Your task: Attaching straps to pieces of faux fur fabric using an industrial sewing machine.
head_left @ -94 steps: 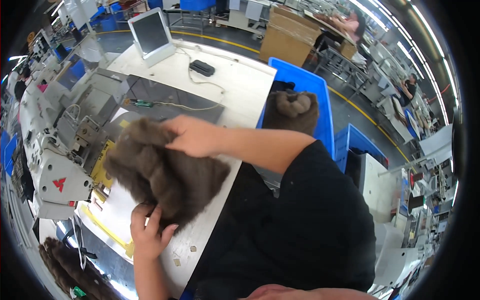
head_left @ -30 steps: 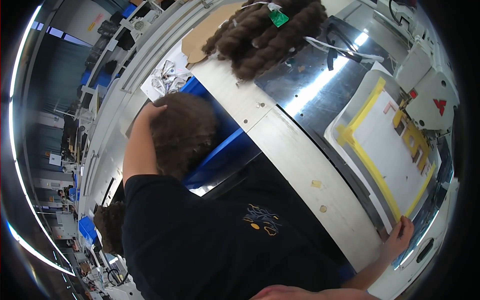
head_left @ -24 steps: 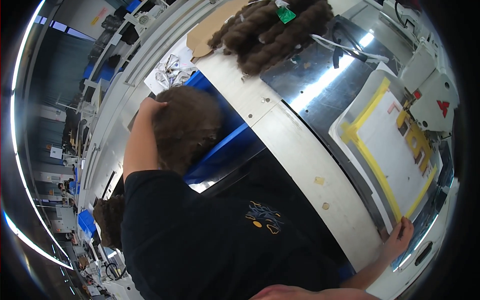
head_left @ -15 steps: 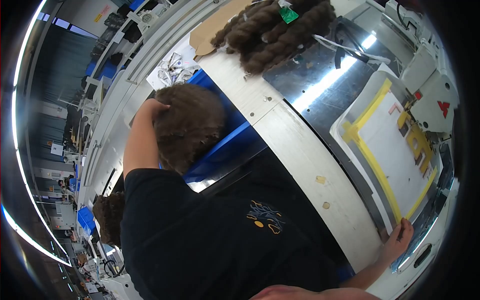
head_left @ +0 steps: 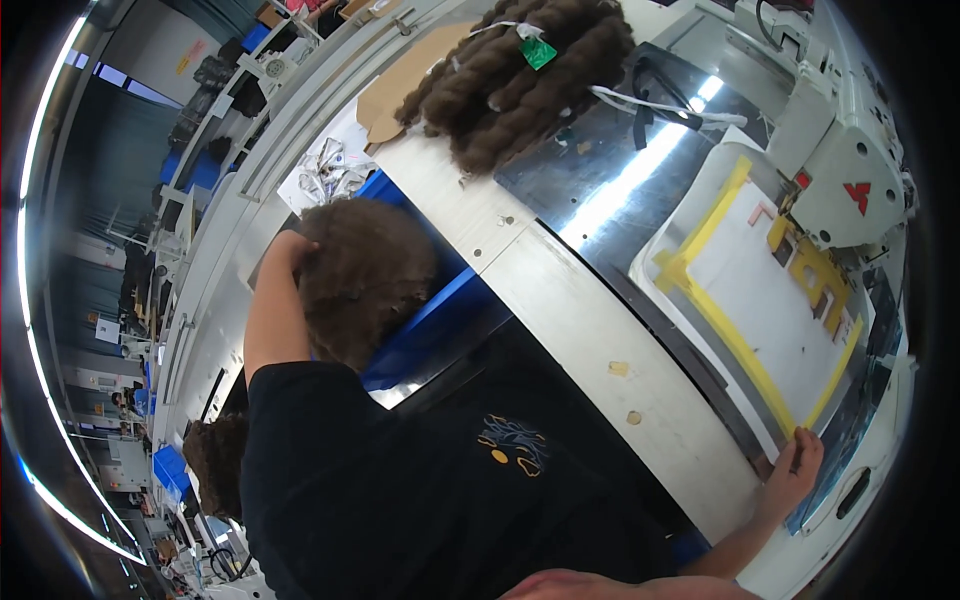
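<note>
My left hand (head_left: 292,252) is closed on the edge of a brown fluffy fur piece (head_left: 368,275). The piece lies over a blue bin (head_left: 440,308) beside the table, and most of my fingers are hidden behind it. Off to the right, my right hand (head_left: 793,472) has its fingers bent together at the near corner of a flat sewing template (head_left: 775,315). White sheet, yellow tape round the border and yellow and pink cut-out pieces make up that template, which rests on the machine bed.
A bundle of brown fur (head_left: 520,85) with a green tag (head_left: 538,52) sits at the back on the table (head_left: 560,300), by brown cardboard (head_left: 415,85). The white sewing machine head (head_left: 850,175) overhangs the template. A white cord (head_left: 680,112) crosses the metal plate.
The view has shifted a little, so the table, fur bundle and machine appear further left. Both hands keep their hold on the same things.
</note>
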The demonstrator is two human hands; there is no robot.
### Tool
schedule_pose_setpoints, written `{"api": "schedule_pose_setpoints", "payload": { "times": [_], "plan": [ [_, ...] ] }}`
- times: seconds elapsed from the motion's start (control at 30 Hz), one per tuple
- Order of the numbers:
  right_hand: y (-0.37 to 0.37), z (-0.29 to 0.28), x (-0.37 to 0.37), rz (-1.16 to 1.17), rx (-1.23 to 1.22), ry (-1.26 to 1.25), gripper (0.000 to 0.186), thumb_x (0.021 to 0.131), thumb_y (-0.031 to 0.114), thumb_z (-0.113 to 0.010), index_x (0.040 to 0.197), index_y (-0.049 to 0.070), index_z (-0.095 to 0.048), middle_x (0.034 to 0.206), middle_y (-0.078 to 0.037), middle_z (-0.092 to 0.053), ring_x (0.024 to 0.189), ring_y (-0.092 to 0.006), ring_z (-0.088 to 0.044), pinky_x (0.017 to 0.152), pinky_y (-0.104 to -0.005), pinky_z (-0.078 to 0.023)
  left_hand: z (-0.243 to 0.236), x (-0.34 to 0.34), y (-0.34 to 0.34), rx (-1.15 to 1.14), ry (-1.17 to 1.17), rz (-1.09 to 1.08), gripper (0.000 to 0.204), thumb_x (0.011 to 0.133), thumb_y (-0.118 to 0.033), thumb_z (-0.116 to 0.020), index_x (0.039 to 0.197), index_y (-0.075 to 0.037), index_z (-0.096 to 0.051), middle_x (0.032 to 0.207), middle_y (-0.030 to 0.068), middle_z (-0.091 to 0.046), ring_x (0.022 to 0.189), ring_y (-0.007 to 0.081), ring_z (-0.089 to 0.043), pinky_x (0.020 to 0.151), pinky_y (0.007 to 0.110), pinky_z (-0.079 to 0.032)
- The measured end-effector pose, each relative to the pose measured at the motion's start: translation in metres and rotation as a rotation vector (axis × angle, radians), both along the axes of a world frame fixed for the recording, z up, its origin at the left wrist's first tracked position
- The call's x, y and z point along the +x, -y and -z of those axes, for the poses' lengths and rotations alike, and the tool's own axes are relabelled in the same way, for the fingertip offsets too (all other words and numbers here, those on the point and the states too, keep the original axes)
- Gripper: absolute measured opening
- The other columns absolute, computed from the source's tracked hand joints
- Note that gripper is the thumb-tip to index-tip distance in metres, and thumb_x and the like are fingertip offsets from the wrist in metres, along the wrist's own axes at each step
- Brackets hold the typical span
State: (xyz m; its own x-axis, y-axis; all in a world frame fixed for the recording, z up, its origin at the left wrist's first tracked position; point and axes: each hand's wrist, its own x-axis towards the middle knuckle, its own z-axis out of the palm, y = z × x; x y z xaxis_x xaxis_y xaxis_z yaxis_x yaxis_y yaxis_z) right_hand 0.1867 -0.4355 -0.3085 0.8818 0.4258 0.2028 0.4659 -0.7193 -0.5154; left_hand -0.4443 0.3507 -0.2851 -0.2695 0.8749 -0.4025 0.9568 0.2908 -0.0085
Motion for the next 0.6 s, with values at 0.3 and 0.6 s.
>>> {"api": "schedule_pose_setpoints", "payload": {
  "times": [0.3,0.6],
  "plan": [
    [-0.003,-0.010,-0.009,0.037,0.069,-0.125,0.025,0.104,0.010,-0.058,0.126,0.001,-0.068,0.134,-0.012,-0.061,0.115,-0.0240,-0.065,0.094,-0.0320,-0.054,0.042,0.026,0.003,0.094,-0.020,0.081,0.070,0.078,-0.046,-0.092,0.124,0.003,-0.073,0.125,0.0184,-0.074,0.116,0.0311,-0.071,0.097,0.045,-0.055],
    [-0.006,-0.004,-0.007,-0.020,0.116,0.056,0.024,0.100,0.008,-0.059,0.119,0.001,-0.070,0.127,-0.012,-0.063,0.100,-0.0223,-0.066,0.077,-0.0309,-0.055,0.059,-0.018,-0.043,0.007,-0.384,0.404,0.050,0.088,-0.041,-0.081,0.124,-0.006,-0.075,0.131,0.0184,-0.071,0.123,0.0361,-0.067,0.102,0.045,-0.053]
  ]
}}
